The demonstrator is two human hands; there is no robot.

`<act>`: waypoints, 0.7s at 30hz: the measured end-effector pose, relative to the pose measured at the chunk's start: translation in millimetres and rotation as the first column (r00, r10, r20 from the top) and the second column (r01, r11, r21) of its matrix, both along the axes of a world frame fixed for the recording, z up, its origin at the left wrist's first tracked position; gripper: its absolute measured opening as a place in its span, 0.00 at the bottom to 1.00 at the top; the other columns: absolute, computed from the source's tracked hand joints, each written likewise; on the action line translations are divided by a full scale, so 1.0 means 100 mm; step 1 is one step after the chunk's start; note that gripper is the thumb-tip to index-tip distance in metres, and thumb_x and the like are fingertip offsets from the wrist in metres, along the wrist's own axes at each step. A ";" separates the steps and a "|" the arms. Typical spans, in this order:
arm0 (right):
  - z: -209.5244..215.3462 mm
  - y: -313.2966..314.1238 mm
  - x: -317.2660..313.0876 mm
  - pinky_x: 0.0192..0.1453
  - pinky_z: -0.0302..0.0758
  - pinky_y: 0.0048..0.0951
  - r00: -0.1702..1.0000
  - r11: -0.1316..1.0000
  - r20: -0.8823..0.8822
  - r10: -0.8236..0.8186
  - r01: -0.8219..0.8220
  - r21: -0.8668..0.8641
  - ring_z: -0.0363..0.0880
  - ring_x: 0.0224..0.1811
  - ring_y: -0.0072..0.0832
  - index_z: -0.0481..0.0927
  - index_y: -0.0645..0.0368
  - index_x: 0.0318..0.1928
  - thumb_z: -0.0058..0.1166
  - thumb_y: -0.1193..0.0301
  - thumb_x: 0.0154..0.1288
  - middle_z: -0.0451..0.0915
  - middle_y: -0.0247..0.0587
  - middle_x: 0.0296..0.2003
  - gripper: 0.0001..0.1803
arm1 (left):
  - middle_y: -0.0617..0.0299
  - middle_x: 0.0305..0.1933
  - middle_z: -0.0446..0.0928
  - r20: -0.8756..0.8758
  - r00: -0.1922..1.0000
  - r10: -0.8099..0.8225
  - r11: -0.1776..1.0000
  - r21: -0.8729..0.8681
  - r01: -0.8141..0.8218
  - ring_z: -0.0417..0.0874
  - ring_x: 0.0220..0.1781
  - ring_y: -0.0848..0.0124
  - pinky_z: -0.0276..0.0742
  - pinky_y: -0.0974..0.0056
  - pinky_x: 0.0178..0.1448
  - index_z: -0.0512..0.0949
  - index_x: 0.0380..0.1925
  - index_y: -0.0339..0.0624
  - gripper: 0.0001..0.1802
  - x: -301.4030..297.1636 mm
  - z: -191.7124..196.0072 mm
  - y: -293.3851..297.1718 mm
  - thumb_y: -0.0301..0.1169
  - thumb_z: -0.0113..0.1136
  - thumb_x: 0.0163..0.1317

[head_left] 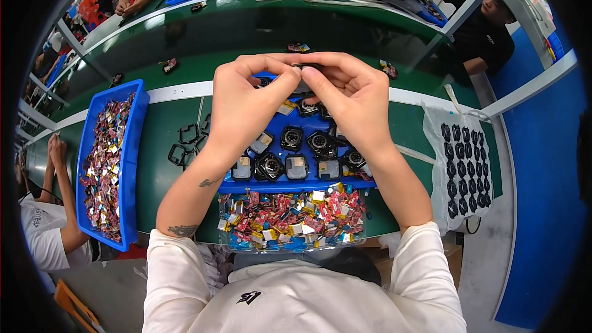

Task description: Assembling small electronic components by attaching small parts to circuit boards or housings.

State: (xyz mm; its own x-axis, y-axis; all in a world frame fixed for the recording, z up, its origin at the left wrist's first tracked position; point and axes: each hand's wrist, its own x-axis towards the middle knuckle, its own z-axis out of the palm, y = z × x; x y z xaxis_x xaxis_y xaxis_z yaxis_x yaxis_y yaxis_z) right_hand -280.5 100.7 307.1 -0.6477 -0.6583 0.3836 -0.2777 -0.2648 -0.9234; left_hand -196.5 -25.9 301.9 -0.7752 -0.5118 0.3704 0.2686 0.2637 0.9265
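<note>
Both my hands are raised over the blue tray (280, 184), thumbs and fingertips meeting at a small black watch case (306, 66). My left hand (254, 92) pinches its left side. From the other side my right hand (356, 95) closes on it, the fingers curled behind; most of the case is hidden. Below them the tray carries several black smartwatch cases (291, 138), some showing round sensor backs, others lighter inner faces. Nearer to me, a clear container is heaped with small red circuit boards (302, 214) with silver and yellow pieces.
A long blue bin (134, 209) of similar boards stands at left. Black frames (177, 154) lie beside my left forearm. At right is a white sheet tray (439, 209) with rows of black watch parts. Beyond runs a green belt (228, 31) with scattered boards; co-workers sit around.
</note>
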 end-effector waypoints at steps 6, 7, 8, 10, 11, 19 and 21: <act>0.06 0.05 -0.09 0.32 0.78 0.17 0.992 0.988 0.015 -0.124 0.125 -0.087 0.80 0.30 0.18 0.79 0.68 0.39 0.56 0.79 0.59 0.82 0.41 0.31 0.08 | 0.57 0.36 0.83 -0.024 0.997 0.079 0.967 -0.241 -0.082 0.80 0.35 0.77 0.72 0.72 0.36 0.83 0.26 0.36 0.09 0.07 0.08 0.02 0.32 0.64 0.52; 0.06 0.05 -0.12 0.31 0.78 0.16 0.992 0.985 0.020 -0.124 0.125 -0.116 0.79 0.30 0.17 0.79 0.68 0.38 0.57 0.80 0.57 0.81 0.40 0.31 0.08 | 0.57 0.36 0.83 -0.023 0.997 0.079 0.967 -0.240 -0.082 0.80 0.35 0.77 0.72 0.72 0.36 0.83 0.26 0.36 0.09 0.08 0.10 0.02 0.32 0.64 0.52; 0.06 0.06 -0.13 0.31 0.78 0.16 0.992 0.985 0.019 -0.124 0.125 -0.116 0.79 0.30 0.17 0.79 0.68 0.38 0.57 0.80 0.57 0.81 0.40 0.31 0.08 | 0.58 0.33 0.82 0.003 0.997 0.079 0.959 -0.272 -0.075 0.80 0.33 0.78 0.72 0.72 0.36 0.83 0.27 0.36 0.09 0.09 0.13 0.02 0.32 0.65 0.52; 0.07 0.08 -0.15 0.31 0.78 0.16 0.993 0.986 0.024 -0.119 0.121 -0.117 0.79 0.30 0.17 0.78 0.68 0.38 0.58 0.80 0.56 0.81 0.40 0.31 0.08 | 0.60 0.31 0.82 0.027 0.997 0.077 0.951 -0.301 -0.065 0.80 0.32 0.79 0.72 0.73 0.35 0.83 0.27 0.36 0.09 0.08 0.16 0.01 0.31 0.65 0.51; 0.08 0.08 -0.14 0.31 0.78 0.16 0.993 0.986 0.039 -0.111 0.115 -0.117 0.79 0.30 0.17 0.77 0.67 0.38 0.58 0.80 0.55 0.81 0.39 0.31 0.09 | 0.60 0.30 0.82 0.064 0.997 0.047 0.961 -0.274 -0.028 0.79 0.31 0.80 0.72 0.74 0.35 0.83 0.28 0.36 0.08 0.10 0.17 0.01 0.31 0.65 0.52; 0.07 0.06 -0.06 0.38 0.78 0.18 0.994 0.977 -0.011 -0.110 0.106 -0.182 0.80 0.34 0.19 0.76 0.67 0.36 0.58 0.82 0.54 0.81 0.42 0.33 0.07 | 0.61 0.28 0.81 -0.035 0.975 -0.220 0.954 0.202 0.222 0.79 0.30 0.81 0.72 0.79 0.35 0.81 0.32 0.32 0.08 0.08 0.14 0.08 0.27 0.64 0.57; 0.07 0.05 -0.05 0.39 0.78 0.18 0.996 0.976 -0.008 -0.091 0.087 -0.197 0.81 0.35 0.20 0.76 0.67 0.35 0.58 0.82 0.54 0.81 0.43 0.34 0.07 | 0.62 0.26 0.80 -0.057 0.991 -0.121 0.970 0.205 0.131 0.78 0.28 0.82 0.71 0.79 0.32 0.80 0.32 0.31 0.08 0.07 0.13 0.10 0.27 0.64 0.56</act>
State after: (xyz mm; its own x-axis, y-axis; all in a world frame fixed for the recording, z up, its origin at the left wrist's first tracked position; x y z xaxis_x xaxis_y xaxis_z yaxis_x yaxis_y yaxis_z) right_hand -285.5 106.0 313.7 -0.6926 -0.5090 0.5111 -0.3234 -0.4141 -0.8508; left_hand -189.1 -15.6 314.7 -0.8238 -0.4802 0.3011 0.3285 0.0284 0.9441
